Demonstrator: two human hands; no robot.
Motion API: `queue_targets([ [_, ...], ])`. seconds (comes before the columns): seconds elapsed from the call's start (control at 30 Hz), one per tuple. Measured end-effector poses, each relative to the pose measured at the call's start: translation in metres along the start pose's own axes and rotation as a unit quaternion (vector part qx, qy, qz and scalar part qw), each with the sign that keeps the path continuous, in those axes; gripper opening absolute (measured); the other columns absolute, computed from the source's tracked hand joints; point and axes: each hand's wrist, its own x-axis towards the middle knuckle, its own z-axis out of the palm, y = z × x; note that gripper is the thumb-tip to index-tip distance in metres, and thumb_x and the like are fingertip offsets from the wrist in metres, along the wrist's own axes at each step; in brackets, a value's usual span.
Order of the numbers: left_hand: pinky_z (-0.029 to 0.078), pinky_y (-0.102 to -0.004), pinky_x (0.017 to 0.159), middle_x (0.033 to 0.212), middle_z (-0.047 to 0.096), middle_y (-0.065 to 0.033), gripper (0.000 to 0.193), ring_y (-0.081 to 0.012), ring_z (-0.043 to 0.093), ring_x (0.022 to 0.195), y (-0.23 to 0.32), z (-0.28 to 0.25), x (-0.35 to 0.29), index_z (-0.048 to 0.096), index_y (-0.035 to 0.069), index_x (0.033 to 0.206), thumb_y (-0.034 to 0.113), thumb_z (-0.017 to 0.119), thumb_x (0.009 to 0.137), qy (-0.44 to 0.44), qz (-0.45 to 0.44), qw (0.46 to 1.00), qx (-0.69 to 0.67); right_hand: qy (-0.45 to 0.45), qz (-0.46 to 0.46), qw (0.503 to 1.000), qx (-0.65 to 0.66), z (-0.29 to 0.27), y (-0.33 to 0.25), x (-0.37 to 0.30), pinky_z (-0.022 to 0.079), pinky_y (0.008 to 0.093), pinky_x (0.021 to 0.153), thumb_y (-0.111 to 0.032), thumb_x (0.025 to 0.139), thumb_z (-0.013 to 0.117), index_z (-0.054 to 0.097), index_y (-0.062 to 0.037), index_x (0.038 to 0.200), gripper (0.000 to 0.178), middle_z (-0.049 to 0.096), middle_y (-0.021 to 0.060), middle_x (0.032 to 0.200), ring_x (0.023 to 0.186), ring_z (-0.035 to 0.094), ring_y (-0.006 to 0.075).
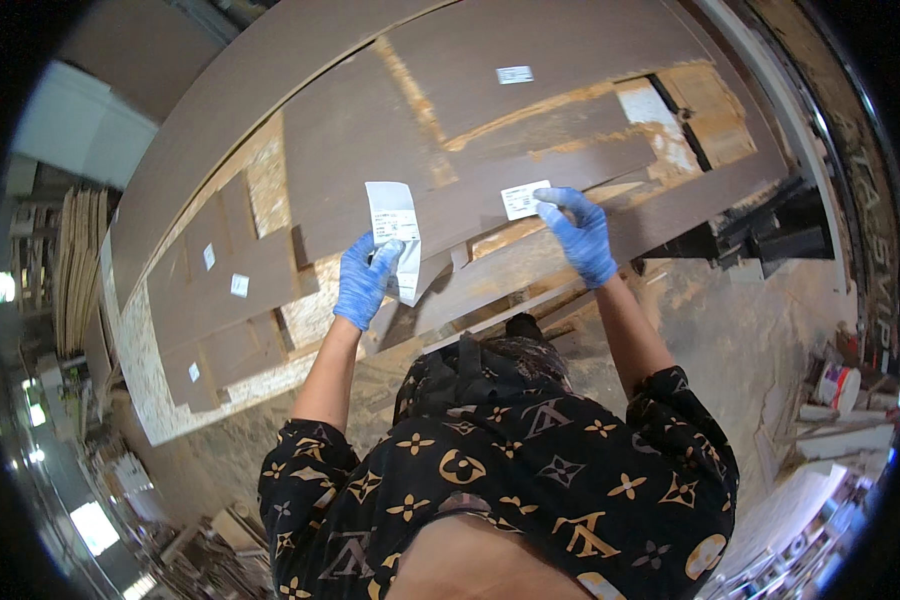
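My left hand (368,278), in a blue work glove, is closed on a strip of label backing paper (397,230) that carries a printed white label. The strip stands upright in front of me and its lower end curls. In a matching glove, my right hand (578,235) pinches a white label (521,202) by its right edge, between thumb and fingers. That label is held just above the brown panels (340,130), well apart from the strip. Other white labels stick to the panels, one on a far panel (515,75) and several on smaller pieces at the left.
The panels lie on a large pale chipboard sheet (155,420), with sawdust along their edges. Black parts (770,235) sit at the right end. Upright boards (80,270) lean at the left. A white bucket (837,388) stands among scraps at the right, beyond the dusty floor.
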Motion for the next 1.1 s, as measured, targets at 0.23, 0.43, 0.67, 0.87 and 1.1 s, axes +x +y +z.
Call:
queue_targets([
  [0.23,0.045,-0.024,0.07,0.088,0.063,-0.0037,0.022,-0.0087,0.055,0.078,-0.029,-0.026,-0.039,0.061,0.001,0.1,0.015,0.059,0.083,0.065,0.007,0.997,-0.042,-0.12,-0.148,0.869,-0.457,0.054,-0.001,0.0,0.023,0.05,0.098,-0.046,0.072,0.063,0.066,-0.0114,0.095,0.042,0.051,0.0086,0.119,0.106,0.045,0.0243],
  [0.43,0.046,-0.0259,0.071,0.089,0.063,-0.006,0.026,-0.0107,0.055,0.08,-0.024,-0.048,-0.061,0.06,-0.001,0.1,0.02,0.059,0.083,0.062,0.041,0.994,-0.083,-0.263,-0.266,0.83,-0.414,0.075,-0.021,0.004,0.021,0.0504,0.102,-0.052,0.071,0.061,0.045,-0.0113,0.125,0.069,0.038,0.0214,0.129,0.12,0.036,0.0374],
  [0.67,0.047,-0.0285,0.072,0.089,0.063,-0.0086,0.03,-0.0139,0.056,0.08,-0.057,-0.101,-0.103,0.057,-0.001,0.105,0.019,0.059,0.083,0.103,0.007,0.993,-0.057,-0.416,-0.245,0.721,-0.496,0.084,-0.021,0.039,0.028,0.0453,0.101,-0.049,0.058,0.075,0.039,-0.0131,0.131,0.088,0.042,0.0194,0.125,0.115,0.04,0.0368],
  [0.87,0.045,-0.0263,0.077,0.1,0.058,-0.0015,0.031,-0.0125,0.055,0.089,-0.105,-0.164,-0.172,0.054,0.006,0.112,0.018,0.058,0.085,0.375,0.021,0.867,-0.328,-0.492,-0.182,0.718,-0.457,0.177,-0.041,0.047,0.036,0.0405,0.097,-0.055,0.051,0.077,0.038,-0.0136,0.132,0.099,0.046,0.0199,0.119,0.11,0.044,0.0358],
  [1.1,0.038,-0.0362,0.089,0.116,0.049,-0.0052,0.043,-0.0192,0.047,0.107,-0.136,-0.194,-0.288,0.044,0.005,0.122,0.022,0.056,0.085,0.546,0.021,0.732,-0.406,-0.457,-0.13,0.763,-0.438,0.408,-0.071,0.066,0.039,0.0401,0.094,-0.06,0.055,0.072,0.035,-0.0179,0.135,0.097,0.047,0.0192,0.121,0.113,0.046,0.0328],
])
